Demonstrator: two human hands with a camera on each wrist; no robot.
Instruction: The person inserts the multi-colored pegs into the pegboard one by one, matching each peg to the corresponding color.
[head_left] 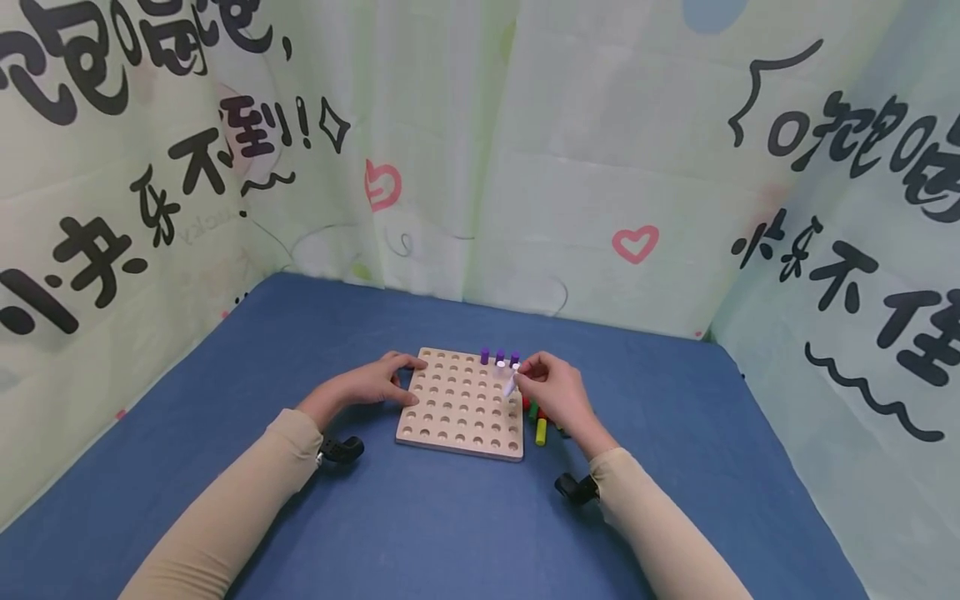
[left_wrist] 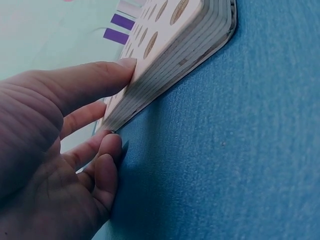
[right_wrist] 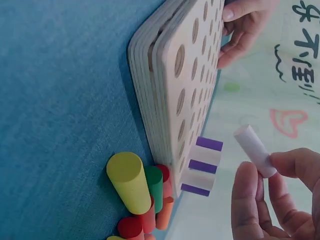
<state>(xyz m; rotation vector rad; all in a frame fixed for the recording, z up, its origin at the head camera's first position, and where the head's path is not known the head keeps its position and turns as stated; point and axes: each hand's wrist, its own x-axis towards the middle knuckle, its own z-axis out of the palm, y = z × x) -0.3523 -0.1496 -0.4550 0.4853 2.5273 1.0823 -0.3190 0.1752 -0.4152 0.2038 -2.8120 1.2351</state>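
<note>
Principal risk: the white peg (right_wrist: 255, 151) is tilted above the right part of the board (head_left: 459, 449), pinched near one end. Lowered at that slant, it would probably catch a hole's rim, jam, or twist from your fingers. Second: the far right corner is crowded. Three purple pegs (head_left: 484, 357) stand along the far edge with two standing white pegs (head_left: 500, 367) just in front, and a careless knuckle could knock one. Third: loose pegs (right_wrist: 129, 182) in yellow, green, red and orange lie beside the board's right edge, near your right hand (head_left: 557, 393); being round, they may roll if brushed. Fourth: too light a steadying touch could let the board slide on the table (right_wrist: 60, 120).

Hands: your right grasps the white peg between thumb and fingertips, its other end free. Your left hand (head_left: 375, 382) is loosely spread and grasps nothing; its thumb rests on the board's left edge and a finger touches the side. Whether its other fingers bear on the board, I cannot tell.
</note>
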